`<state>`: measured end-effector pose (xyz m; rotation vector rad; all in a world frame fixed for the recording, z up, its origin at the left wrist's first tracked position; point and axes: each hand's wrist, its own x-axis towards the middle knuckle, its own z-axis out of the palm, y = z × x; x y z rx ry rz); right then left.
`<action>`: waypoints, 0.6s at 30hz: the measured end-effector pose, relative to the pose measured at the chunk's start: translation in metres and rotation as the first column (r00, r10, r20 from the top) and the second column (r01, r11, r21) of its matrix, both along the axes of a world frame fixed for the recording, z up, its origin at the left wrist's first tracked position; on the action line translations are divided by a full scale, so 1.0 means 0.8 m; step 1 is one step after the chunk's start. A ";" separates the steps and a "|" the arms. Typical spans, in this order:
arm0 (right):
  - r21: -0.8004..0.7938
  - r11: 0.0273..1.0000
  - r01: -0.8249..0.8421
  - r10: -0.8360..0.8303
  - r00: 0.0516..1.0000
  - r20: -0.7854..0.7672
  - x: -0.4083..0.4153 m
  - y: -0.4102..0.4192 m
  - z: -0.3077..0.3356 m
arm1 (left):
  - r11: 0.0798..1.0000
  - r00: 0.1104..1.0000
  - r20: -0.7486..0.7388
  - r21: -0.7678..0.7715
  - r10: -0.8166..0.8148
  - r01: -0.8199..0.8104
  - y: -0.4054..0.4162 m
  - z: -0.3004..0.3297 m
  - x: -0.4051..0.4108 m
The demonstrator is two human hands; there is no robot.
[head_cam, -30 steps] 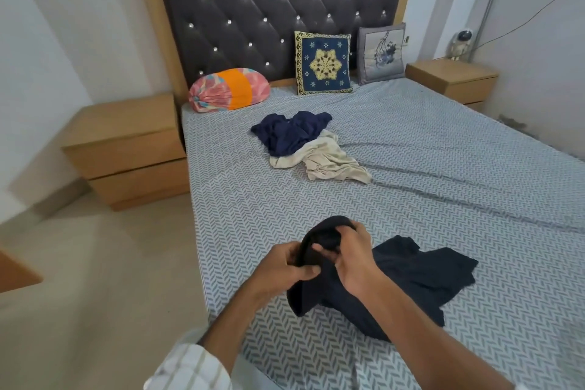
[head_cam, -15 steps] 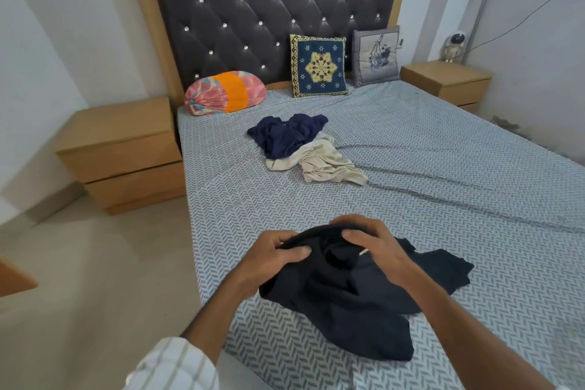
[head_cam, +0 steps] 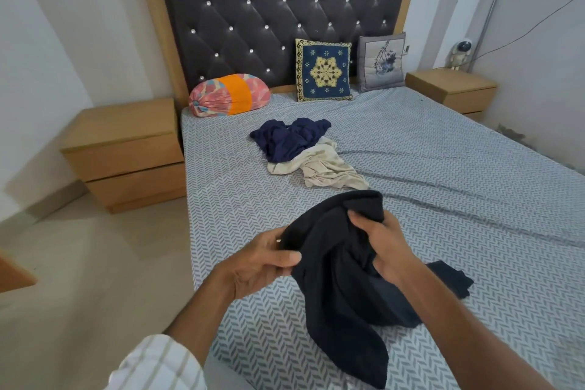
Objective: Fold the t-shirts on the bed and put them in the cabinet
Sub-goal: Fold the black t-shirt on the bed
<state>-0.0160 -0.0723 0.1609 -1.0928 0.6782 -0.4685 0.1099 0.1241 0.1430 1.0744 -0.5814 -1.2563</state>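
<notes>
Black t-shirt: a crumpled black cotton t-shirt (head_cam: 342, 288) is up off the grey herringbone-patterned bed sheet (head_cam: 474, 199) at its top, bunched between both hands, its lower folds trailing down onto the sheet near the foot of the bed.
Left hand: the left hand (head_cam: 262, 263) pinches the shirt's left edge, thumb pressed over the fabric, fingers curled underneath.
Right hand: the right hand (head_cam: 384, 244) grips the upper fold, fingers wrapped into the cloth, thumb on top.
Other shirts: a rumpled navy blue t-shirt (head_cam: 289, 138) lies mid-bed, closer to the headboard than the black one, touching and partly overlapping a crumpled beige t-shirt (head_cam: 323, 168) on its near side.
Headboard: a dark tufted studded headboard (head_cam: 278, 16) stands at the far end of the bed.
Cushions: against it, a pink-and-orange bolster pillow (head_cam: 229, 95), a navy square embroidered cushion (head_cam: 323, 70) and a grey floral cushion (head_cam: 381, 62).
Nightstands: one light wooden nightstand (head_cam: 126, 152) left of the bed, another wooden nightstand (head_cam: 452, 90) right of it.
</notes>
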 end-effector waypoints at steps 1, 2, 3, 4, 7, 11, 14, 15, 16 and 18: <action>0.046 0.998 0.045 -0.045 0.999 0.001 0.003 -0.002 0.005 | 1.000 0.999 0.038 0.020 0.009 -0.010 -0.005 -0.004 -0.007; 0.070 0.995 0.074 -0.073 0.997 -0.004 0.006 -0.004 0.009 | 0.998 0.995 0.097 0.054 0.025 -0.030 -0.010 -0.010 -0.013; 0.085 0.992 0.098 -0.097 0.995 -0.009 0.009 -0.006 0.014 | 0.994 0.985 0.170 0.090 0.038 -0.054 -0.017 -0.014 -0.021; 0.095 0.988 0.122 -0.122 0.992 -0.006 0.010 -0.009 0.018 | 0.987 0.967 0.248 0.126 0.061 -0.095 -0.026 -0.018 -0.028; 0.064 0.988 0.143 -0.144 0.990 0.008 0.012 -0.022 0.035 | 0.923 0.890 0.365 0.162 0.273 -0.350 -0.051 -0.019 -0.038; -0.349 0.937 0.008 -0.039 0.996 -0.084 -0.007 -0.069 0.071 | 0.808 0.745 0.470 0.105 0.474 -0.580 -0.066 0.017 0.001; -0.555 0.813 -0.175 0.075 0.977 -0.199 -0.029 -0.094 0.111 | 0.807 0.586 0.656 -0.061 0.476 -0.587 -0.074 0.072 0.040; -0.578 0.778 -0.244 0.125 0.963 -0.238 -0.033 -0.098 0.126 | 0.809 0.531 0.699 -0.117 0.479 -0.576 -0.077 0.093 0.049; -0.591 0.739 -0.323 0.179 0.940 -0.291 -0.035 -0.103 0.141 | 0.810 0.485 0.734 -0.151 0.476 -0.567 -0.081 0.114 0.056; -0.628 0.638 -0.446 0.208 0.885 -0.417 -0.036 -0.110 0.166 | 0.817 0.405 0.789 -0.201 0.462 -0.541 -0.086 0.150 0.067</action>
